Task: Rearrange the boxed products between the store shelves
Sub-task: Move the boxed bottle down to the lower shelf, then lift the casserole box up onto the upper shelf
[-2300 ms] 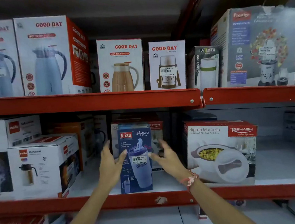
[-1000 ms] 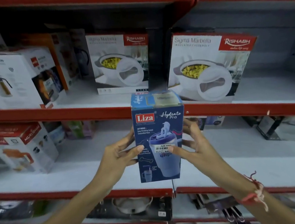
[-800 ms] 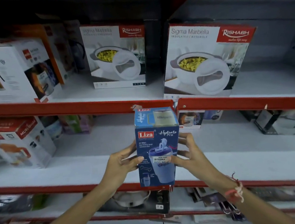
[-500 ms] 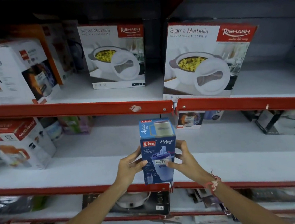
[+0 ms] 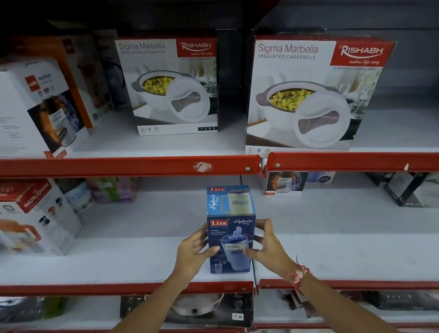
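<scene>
A tall blue Liza Hydrate Pro box (image 5: 231,226) stands upright near the front edge of the lower white shelf (image 5: 352,239), at the seam between two shelf sections. My left hand (image 5: 194,251) grips its left side with the thumb across the front. On the box's right side, my right hand (image 5: 267,243) holds it, thumb on the price sticker; a red thread band circles that wrist. The box bottom seems to rest on the shelf surface.
Two Rishabh Sigma Marbella casserole boxes (image 5: 171,85) (image 5: 315,91) and a white flask box (image 5: 19,109) stand on the shelf above. A Murlidhar box (image 5: 24,218) sits at lower left, a small box (image 5: 285,184) behind right, a dark item (image 5: 425,191) far right. Red shelf rails (image 5: 123,166) run across.
Both hands took the blue box from the upper shelf, carried it down past the red rail and moved it forward onto the lower shelf. The camera tilted down.
</scene>
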